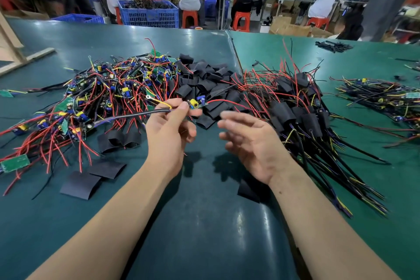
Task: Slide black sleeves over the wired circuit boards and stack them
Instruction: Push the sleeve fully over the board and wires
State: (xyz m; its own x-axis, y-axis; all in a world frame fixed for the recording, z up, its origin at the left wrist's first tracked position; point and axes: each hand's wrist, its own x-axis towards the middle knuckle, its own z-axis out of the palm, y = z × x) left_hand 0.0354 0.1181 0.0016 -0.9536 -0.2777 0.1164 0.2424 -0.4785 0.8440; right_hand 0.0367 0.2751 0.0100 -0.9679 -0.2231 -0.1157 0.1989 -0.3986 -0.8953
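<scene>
Left hand pinches a wired circuit board between thumb and fingers, raised over the green tabletop near centre; its red lead runs toward 3 o'clock, its black cable toward 9 o'clock. Right hand hovers just beside it, fingers loosely spread and holding nothing. Unsleeved boards are heaped at 10 o'clock, loose black sleeves at 12 o'clock, and the sleeved stack at 2 o'clock.

Left hand raised, fingers pinched; right hand beside it, fingers relaxed.
</scene>
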